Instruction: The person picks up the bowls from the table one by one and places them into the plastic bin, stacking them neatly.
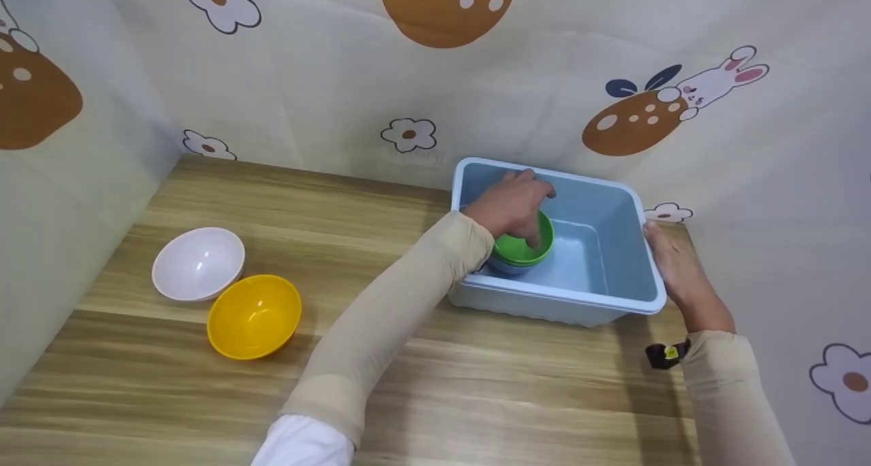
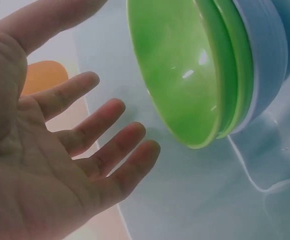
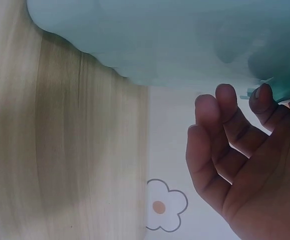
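We see the blue box [image 1: 592, 201] near the back of the bench [image 1: 354, 248], its far rim close to the cloth [image 1: 326, 78] behind. Inside the box, the nested bowls stand at its left end: two green bowls [image 2: 179, 75] over a blue bowl [image 2: 264, 55], with box floor open to their right. Well left of the box sit a white bowl [image 1: 197, 264] and a yellow bowl [image 1: 255, 318], a broad stretch of bench between them and it.

Our left hand [image 1: 512, 204] reaches over the box's left end, released, fingers spread just beside the green rims; our right hand [image 1: 684, 275] rests along the box's right wall, fingers loosely bent and clasping nothing we can see.

From above, the left hand and sleeve [image 1: 401, 316] cover part of the green bowls and the box's near-left rim. The blue bowl's underside is hidden, and we cannot tell whether the white and yellow rims touch.

The box looks like plastic, rectangular with rounded corners and a wavy lower edge; the bowls are smooth and glossy, the bench streaked wood grain, the cloth printed with flowers.
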The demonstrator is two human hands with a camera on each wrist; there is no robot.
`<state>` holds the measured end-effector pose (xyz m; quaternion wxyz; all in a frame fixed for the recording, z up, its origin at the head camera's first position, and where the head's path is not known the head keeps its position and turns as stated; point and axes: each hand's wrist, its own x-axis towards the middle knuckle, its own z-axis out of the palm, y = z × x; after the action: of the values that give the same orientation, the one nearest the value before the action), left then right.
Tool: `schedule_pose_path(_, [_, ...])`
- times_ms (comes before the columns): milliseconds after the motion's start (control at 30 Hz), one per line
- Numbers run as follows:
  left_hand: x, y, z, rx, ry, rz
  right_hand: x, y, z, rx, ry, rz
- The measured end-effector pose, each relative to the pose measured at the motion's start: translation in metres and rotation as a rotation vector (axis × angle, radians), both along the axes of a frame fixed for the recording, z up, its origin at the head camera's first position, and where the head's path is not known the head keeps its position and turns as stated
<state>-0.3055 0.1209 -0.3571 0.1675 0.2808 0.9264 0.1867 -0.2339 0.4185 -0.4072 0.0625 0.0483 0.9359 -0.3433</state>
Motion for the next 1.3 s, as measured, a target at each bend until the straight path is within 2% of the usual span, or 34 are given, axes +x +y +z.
schedule_pose_path(100, [-0.001, 0.001, 0.0, 0.003, 0.05, 0.0, 0.0, 0.001, 0.0, -0.021, -0.005, -0.007])
schedule_pose_path(200, [0.0, 0.001, 0.003, -0.001, 0.068, 0.008, 0.0, 0.002, 0.0, -0.018, -0.005, 0.004])
schedule_pose_path(467, [0.004, -0.002, 0.025, 0.043, 0.129, 0.029, -0.001, 0.001, -0.002, -0.005, -0.036, -0.001])
schedule_pose_path(600, [0.008, -0.007, 0.036, 0.073, 0.156, 0.028, -0.001, 0.002, -0.003, 0.002, -0.016, 0.003])
schedule_pose_path(867, [0.015, -0.022, 0.049, 0.09, 0.163, 0.03, 0.001, 0.0, 0.0, 0.018, -0.047, 0.001])
schedule_pose_path(1067, [0.021, -0.037, 0.057, 0.092, 0.194, 0.046, -0.001, 0.0, 0.001, 0.05, -0.043, 0.012])
schedule_pose_path(1300, [0.028, -0.052, 0.061, 0.1, 0.193, 0.072, -0.001, 0.0, 0.001, 0.054, -0.105, -0.008])
